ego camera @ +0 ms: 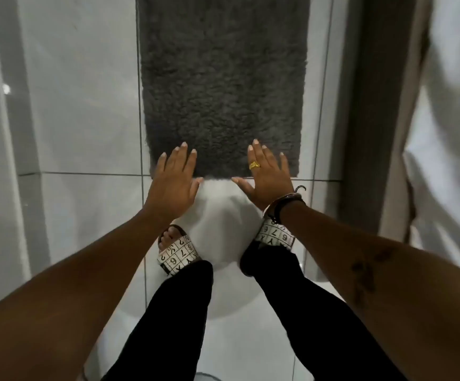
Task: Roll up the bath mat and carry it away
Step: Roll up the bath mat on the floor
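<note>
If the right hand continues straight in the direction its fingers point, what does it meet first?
Most likely the near edge of the grey bath mat; the right hand already appears over it, though its height is unclear.

From my feed, the bath mat [222,86] runs off the frame at 12 o'clock, so I can't see its far end. My right hand [267,174] hides the toes of the right slipper [275,237]. The pale shape at 3 o'clock [448,105] is too blurred to name.

The bath mat [220,86] lies flat on the floor [86,119], both hands [172,182] over its near edge.
</note>
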### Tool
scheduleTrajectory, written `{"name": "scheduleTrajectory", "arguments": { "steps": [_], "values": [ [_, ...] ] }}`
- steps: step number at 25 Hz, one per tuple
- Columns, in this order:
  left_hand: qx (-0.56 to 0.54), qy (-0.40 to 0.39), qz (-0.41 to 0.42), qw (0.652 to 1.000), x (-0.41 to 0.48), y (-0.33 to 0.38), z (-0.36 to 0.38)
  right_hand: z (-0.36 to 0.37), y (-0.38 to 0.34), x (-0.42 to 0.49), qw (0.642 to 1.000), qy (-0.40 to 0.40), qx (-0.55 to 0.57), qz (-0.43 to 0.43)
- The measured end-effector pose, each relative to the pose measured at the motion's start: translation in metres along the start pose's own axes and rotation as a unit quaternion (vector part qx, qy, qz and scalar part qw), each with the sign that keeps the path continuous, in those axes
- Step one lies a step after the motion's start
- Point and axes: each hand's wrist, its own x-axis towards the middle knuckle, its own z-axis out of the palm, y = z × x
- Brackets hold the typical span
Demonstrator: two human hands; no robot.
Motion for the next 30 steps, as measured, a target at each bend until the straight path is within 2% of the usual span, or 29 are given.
{"name": "scheduleTrajectory", "arguments": {
  "steps": [5,8,11,13,16,18,20,22,24,26,28,30],
  "values": [
    [0.052,-0.052,0.021,0.997,0.060,-0.041,0.139,0.128,0.061,0.082,0.996,-0.052,-0.060,0.030],
    [0.094,-0.073,0.061,0.991,0.071,-0.053,0.187,0.168,0.089,0.096,0.994,-0.045,-0.097,0.004],
    [0.133,-0.027,0.059,0.989,0.074,-0.063,0.178,0.164,0.095,0.097,0.989,0.042,-0.134,-0.052],
    [0.169,-0.002,0.089,0.981,0.087,-0.069,0.186,0.170,0.107,0.110,0.984,0.074,-0.144,-0.078],
    [0.167,0.024,0.128,0.977,0.106,-0.070,0.182,0.172,0.104,0.124,0.971,0.147,-0.160,-0.099],
    [0.165,0.060,0.138,0.975,0.118,-0.063,0.172,0.158,0.100,0.134,0.980,0.151,-0.098,-0.079],
    [0.181,0.145,0.125,0.965,0.126,-0.049,0.165,0.141,0.098,0.145,0.983,0.146,-0.069,-0.089],
    [0.169,0.213,0.158,0.949,0.130,-0.033,0.167,0.123,0.099,0.160,0.983,0.149,-0.069,-0.086],
    [0.166,0.175,0.191,0.952,0.130,-0.020,0.177,0.109,0.101,0.177,0.984,0.159,-0.063,-0.044],
    [0.161,0.108,0.125,0.973,0.138,-0.021,0.182,0.100,0.099,0.193,0.985,0.167,-0.049,0.012],
    [0.143,0.097,0.071,0.982,0.158,-0.027,0.180,0.092,0.093,0.203,0.982,0.178,-0.023,0.058],
    [0.135,0.100,0.093,0.981,0.182,-0.032,0.176,0.090,0.082,0.201,0.978,0.196,0.020,0.067]
  ]
}}
